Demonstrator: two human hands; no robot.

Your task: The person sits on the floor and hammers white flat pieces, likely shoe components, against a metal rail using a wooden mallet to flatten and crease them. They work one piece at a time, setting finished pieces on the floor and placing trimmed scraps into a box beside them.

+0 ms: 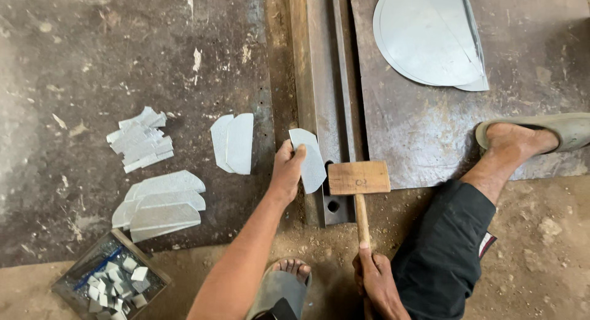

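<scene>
Near the middle of the frame, the left hand (286, 169) grips a curved piece of sheet metal (309, 158) by its left edge, thumb on top, holding it against the long steel bar (319, 98) that runs from the top of the frame down to the centre. The right hand (376, 283), at the bottom centre, is closed around the handle of a wooden mallet (358, 178); the mallet's block head sits just right of the held piece, over the lower end of the bar.

Left of the held piece, two similar cut pieces (232, 143) lie overlapping on the dark metal floor plate (123, 62). Further left is a pile of narrow strips (140, 140), and below it a stack of larger curved blanks (158, 204). In the lower left corner a small box (110, 282) holds little metal offcuts. At the upper right, large half-round sheets (430, 37) rest on another plate. A sandalled foot (528, 137) lies at the right edge, and a second sandalled foot (284, 282) shows at the bottom centre.
</scene>
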